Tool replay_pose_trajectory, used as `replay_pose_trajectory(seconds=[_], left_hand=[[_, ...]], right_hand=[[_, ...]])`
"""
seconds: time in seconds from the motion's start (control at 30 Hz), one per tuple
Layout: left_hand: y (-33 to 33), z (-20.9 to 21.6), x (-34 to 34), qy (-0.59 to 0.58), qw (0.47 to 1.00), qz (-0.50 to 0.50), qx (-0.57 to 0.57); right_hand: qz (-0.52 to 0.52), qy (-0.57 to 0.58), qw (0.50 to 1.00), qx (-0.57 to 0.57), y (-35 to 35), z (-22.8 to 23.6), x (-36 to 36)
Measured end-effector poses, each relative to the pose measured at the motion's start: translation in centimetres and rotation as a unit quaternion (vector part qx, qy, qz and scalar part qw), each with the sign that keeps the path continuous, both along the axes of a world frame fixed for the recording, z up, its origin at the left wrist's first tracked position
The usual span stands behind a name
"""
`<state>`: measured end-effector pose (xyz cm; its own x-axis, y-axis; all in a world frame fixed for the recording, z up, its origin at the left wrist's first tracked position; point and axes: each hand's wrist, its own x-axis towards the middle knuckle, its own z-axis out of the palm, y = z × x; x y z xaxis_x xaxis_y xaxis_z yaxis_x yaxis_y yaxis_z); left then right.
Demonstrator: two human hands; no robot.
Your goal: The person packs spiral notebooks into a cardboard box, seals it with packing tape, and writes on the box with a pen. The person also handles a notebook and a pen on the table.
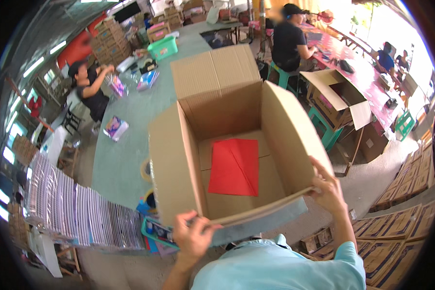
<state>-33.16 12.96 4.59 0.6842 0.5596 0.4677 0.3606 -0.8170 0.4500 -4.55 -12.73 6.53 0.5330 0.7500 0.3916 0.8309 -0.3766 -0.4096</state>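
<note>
A large open cardboard box (pixel 229 212) stands on the green table in front of me, its far and side flaps spread outward. Flat on its bottom lies a red sheet or folder (pixel 233 167) with a diagonal crease. My left hand (pixel 194 233) grips the near left corner of the box, fingers curled over the rim. At the near right corner, my right hand (pixel 325 186) has its fingers and thumb closed on the cardboard edge. Neither hand touches the red piece.
Tall rows of stacked books (pixel 82 208) run along the left. A green basket (pixel 163 48), wrapped packs (pixel 116 128) and a tape roll (pixel 146 170) lie on the table (pixel 125 162). Co-workers sit at the far left and right. Another open carton (pixel 331 104) and piled cartons (pixel 391 222) stand right.
</note>
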Motion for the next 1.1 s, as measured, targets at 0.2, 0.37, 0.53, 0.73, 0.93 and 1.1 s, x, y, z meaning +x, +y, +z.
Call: replay_pose_trajectory(seconds=[0.2, 0.37, 0.53, 0.73, 0.93, 1.1], left_hand=[[-2.3, 1.3, 0.3, -0.021, 0.997, -0.061, 0.053], [-1.0, -2.6, 2.1, -0.124, 0.989, -0.059, 0.049], [-0.9, -3.3, 0.1, -0.441, 0.880, -0.028, -0.176], [-3.8, -6.4, -10.3, -0.420, 0.849, 0.233, -0.222], [-5.8, -9.5, -10.3, -0.320, 0.843, 0.201, -0.384], [-3.5, -10.2, -9.6, -0.169, 0.895, 0.120, -0.396]], right_hand=[[0.093, 0.002, 0.984, -0.154, 3.9, 11.5, 0.2], [0.309, -0.053, 0.889, -0.334, 22.6, 2.8, 7.2], [0.165, -0.057, 0.840, -0.513, 32.2, -16.1, 14.7], [0.090, 0.002, 0.890, -0.447, 30.0, -21.3, 12.9], [0.081, 0.000, 0.903, -0.423, 30.2, -23.1, 16.8], [0.083, 0.058, 0.907, -0.408, 31.0, -20.8, 17.1]])
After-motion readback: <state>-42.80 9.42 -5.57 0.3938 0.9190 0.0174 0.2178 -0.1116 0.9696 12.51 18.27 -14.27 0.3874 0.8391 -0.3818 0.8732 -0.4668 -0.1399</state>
